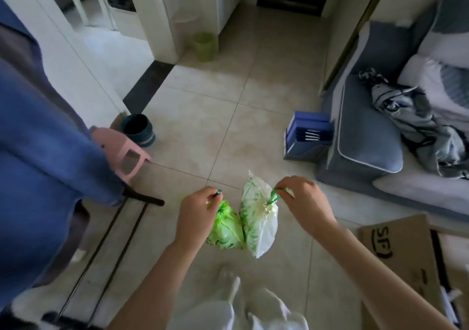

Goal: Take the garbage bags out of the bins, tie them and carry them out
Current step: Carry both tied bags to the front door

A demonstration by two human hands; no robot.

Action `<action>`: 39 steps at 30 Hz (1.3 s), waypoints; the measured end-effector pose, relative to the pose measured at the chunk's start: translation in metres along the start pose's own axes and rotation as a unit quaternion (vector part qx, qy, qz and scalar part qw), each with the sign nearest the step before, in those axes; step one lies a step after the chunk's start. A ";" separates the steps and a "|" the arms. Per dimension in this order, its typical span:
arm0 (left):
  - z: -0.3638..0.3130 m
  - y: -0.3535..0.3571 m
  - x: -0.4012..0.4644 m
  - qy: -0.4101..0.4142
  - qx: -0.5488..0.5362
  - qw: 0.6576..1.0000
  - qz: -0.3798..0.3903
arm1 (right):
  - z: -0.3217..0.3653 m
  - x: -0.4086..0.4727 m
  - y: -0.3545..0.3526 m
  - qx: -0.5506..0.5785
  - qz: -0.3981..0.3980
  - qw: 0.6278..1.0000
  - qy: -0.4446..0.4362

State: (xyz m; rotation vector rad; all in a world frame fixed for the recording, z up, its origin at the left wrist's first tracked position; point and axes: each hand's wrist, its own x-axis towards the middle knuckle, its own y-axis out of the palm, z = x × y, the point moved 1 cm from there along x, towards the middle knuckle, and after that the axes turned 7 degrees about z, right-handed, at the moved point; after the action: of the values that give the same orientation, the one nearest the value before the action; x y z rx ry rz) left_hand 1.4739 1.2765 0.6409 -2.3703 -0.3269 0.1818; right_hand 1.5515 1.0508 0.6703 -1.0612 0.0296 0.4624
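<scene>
Bags hang side by side, touching, near the person's feet: left hand (196, 211) pinches the drawstring of the small green plastic bag (224, 230), right hand (302, 200) pinches the green tie of the white plastic bag (256, 218), apparently ready for carrying out.

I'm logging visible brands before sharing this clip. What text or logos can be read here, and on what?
"SF" in black, seen sideways, on the cardboard box.
Smaller print lower on that box: too blurred to read.
White lines on the purple box: unreadable.
Nothing else carries text.
</scene>
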 end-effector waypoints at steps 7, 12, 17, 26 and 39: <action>-0.027 0.003 0.188 0.075 0.026 0.996 0.036 | -0.009 0.157 -0.054 -0.006 -0.043 0.999 0.024; -0.044 0.020 0.321 0.089 0.046 0.994 0.034 | -0.020 0.276 -0.093 -0.014 -0.048 0.999 0.003; -0.067 0.029 0.444 0.062 0.063 0.996 0.011 | -0.028 0.393 -0.144 -0.028 -0.035 0.999 -0.008; -0.086 0.042 0.678 0.052 0.062 0.997 0.014 | -0.048 0.616 -0.221 -0.026 -0.051 0.998 0.004; -0.141 0.089 1.027 0.087 0.053 0.990 0.098 | -0.075 0.920 -0.342 -0.020 -0.094 0.991 0.092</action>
State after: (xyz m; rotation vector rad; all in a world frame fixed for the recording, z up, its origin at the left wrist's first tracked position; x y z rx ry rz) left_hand 2.5053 1.4152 0.6438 -2.2912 -0.0001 0.0807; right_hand 2.5278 1.1731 0.6949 -1.1327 0.0834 0.1938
